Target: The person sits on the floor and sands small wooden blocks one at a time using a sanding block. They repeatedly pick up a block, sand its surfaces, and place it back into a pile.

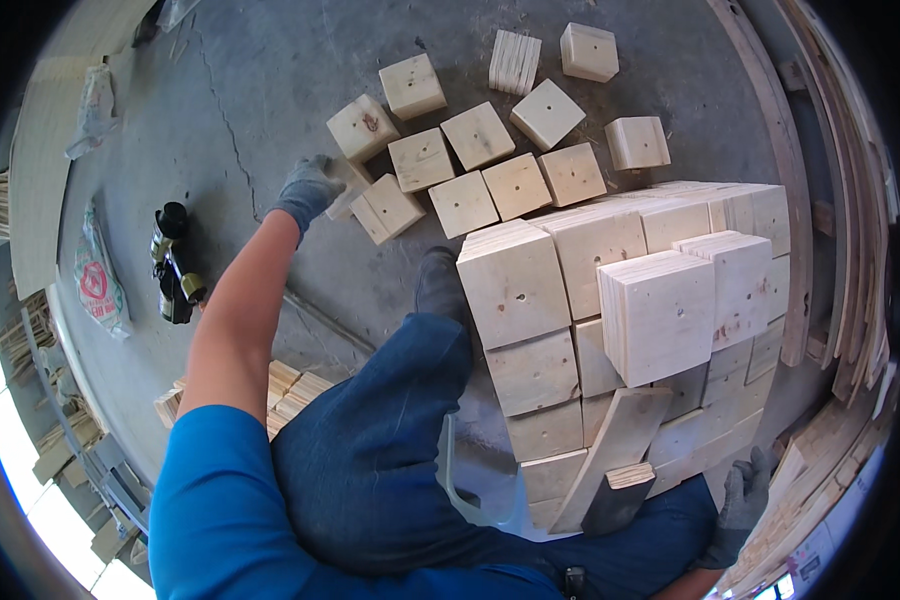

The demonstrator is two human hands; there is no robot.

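Many square wood blocks [475,170] lie spread on the concrete floor [260,90], just past the big stack of blocks [620,300]. The left hand [308,188], in a grey glove, reaches out to the block [387,208] at the near-left end of that spread; its fingers [322,168] curl down beside it, touching or almost touching, but I cannot tell if they have hold of it. The right hand [742,500], gloved too, rests low beside the stack, near a leaning plank [615,445], and grips nothing I can see. It looks like a picking-up step. Next, the fingers need to close firmly around the block's sides.
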